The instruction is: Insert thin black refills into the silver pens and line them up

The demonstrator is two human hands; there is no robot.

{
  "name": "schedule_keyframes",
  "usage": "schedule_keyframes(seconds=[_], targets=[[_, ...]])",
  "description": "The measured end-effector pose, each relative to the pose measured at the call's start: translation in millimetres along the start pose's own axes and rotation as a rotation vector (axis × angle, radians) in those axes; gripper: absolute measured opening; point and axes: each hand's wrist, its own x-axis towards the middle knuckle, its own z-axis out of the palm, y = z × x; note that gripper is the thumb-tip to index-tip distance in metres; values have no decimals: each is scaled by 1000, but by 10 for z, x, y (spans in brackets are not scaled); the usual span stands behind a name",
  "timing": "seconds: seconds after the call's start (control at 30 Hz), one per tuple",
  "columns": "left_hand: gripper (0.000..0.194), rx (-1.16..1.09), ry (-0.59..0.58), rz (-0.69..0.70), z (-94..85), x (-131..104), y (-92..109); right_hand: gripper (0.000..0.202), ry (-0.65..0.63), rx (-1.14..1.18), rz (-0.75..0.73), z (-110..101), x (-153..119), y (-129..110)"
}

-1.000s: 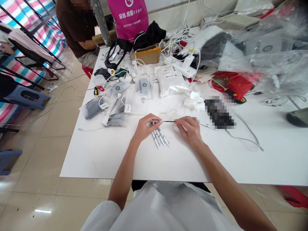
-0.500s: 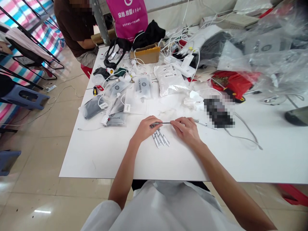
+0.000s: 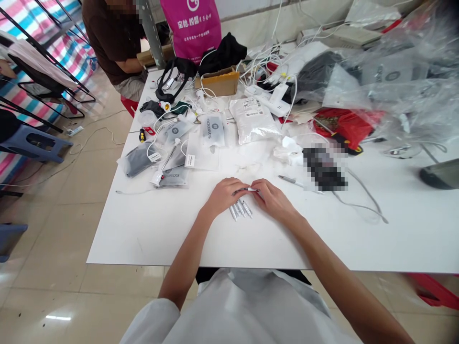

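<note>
Both hands meet over the white table, closed on a slim pen held level between them. My left hand pinches its left end, while my right hand has its fingertips at the right end. Just below my left hand, several white and silver pens lie side by side, their upper ends partly covered by the hand. Another pen rests on the table to the right of my right hand.
Packaged pouches and cables lie at the left. Behind are a white parcel, a cardboard box and a pink bag. A pixelated dark object sits at right. A person sits at the back left.
My hands have come closer together and slightly lower. The thin dark rod between them no longer shows; a white and silver pen body shows there. The pen at the right is more visible.
</note>
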Motion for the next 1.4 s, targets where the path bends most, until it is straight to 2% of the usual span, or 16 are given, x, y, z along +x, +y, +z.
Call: schedule_keyframes(seconds=[0.17,0.33,0.43,0.5,0.57,0.67,0.73,0.87,1.13,1.23,1.4], targets=[[21,-30,50,28,-2,2,-3,23,-23,-56,22,-94,-20,16],[22,-39,58,23,13,-3,1,28,-79,192,179,-166,8,-92],[23,-80,85,-12,7,3,38,40,-41,203,256,-270,-10,-62],[26,-179,121,-102,-7,17,81,48,63,56,269,-404,-106,61],[29,-350,188,-224,-25,39,129,50,195,-206,367,-573,-292,255],[35,-646,328,-348,-44,80,186,65,294,-530,578,-802,-676,564],[40,-786,368,-382,-50,100,206,80,309,-633,657,-885,-905,698],[48,-867,342,-419,-49,110,217,82,308,-670,720,-876,-1099,739],[48,-765,352,-425,-25,125,202,72,274,-650,726,-821,-1085,751],[44,-757,336,-429,-20,115,204,78,268,-637,751,-832,-1091,746],[38,-770,236,-425,-39,92,247,92,255,-607,762,-841,-1076,713]])
